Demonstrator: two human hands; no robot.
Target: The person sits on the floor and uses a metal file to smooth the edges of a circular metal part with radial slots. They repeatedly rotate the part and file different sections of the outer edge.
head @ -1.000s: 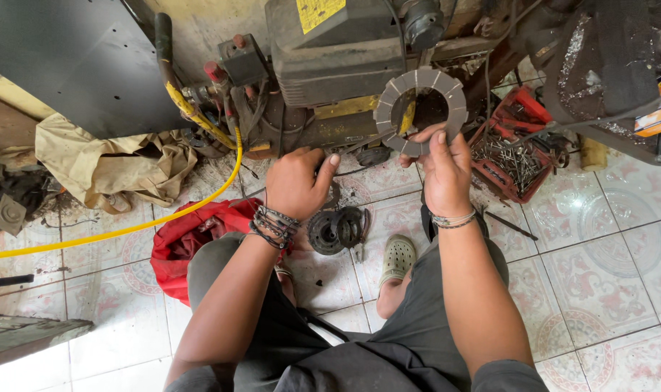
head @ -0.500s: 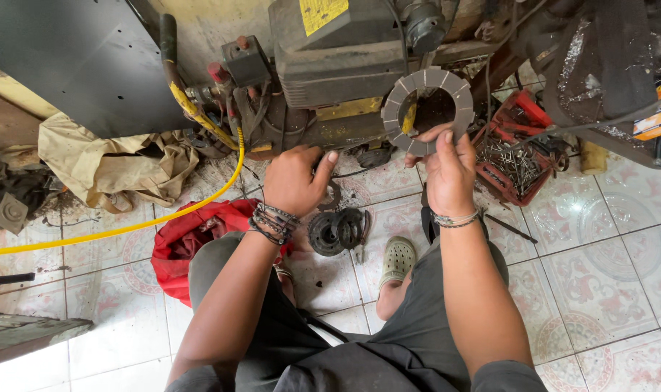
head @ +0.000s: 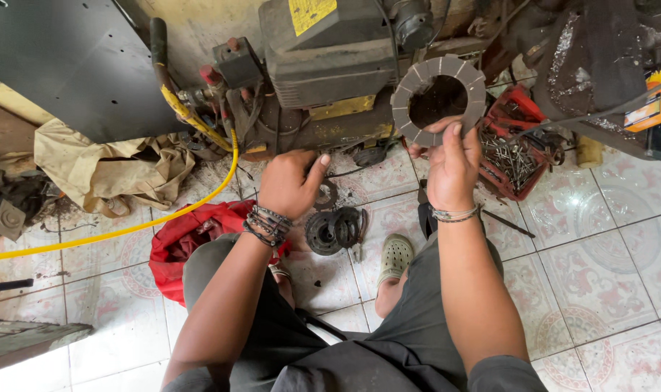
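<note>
Both hands have barely moved: right hand (head: 452, 168) still pinches the ring (head: 439, 99) up by the engine (head: 330, 72), left hand (head: 290, 184) stays loosely curled, empty.

**Tight quarters around the engine, open tile at the sides**

At 12 o'clock the engine block (head: 330, 72) walls off any forward reach; the ring-shaped friction disc (head: 439, 101), raised in the right hand (head: 452, 163), stands in front of it. At 1 to 2 o'clock a red tray of nails (head: 512, 149) crowds the floor just beside that hand. Below the left hand (head: 290, 185), a dark round part (head: 334, 231) and a small ring (head: 326, 194) sit between the feet. At 9 o'clock the yellow hose (head: 127, 229) and red cloth (head: 181, 239) cross the way. Bare tiles (head: 606, 268) lie open at 4 o'clock.
</note>
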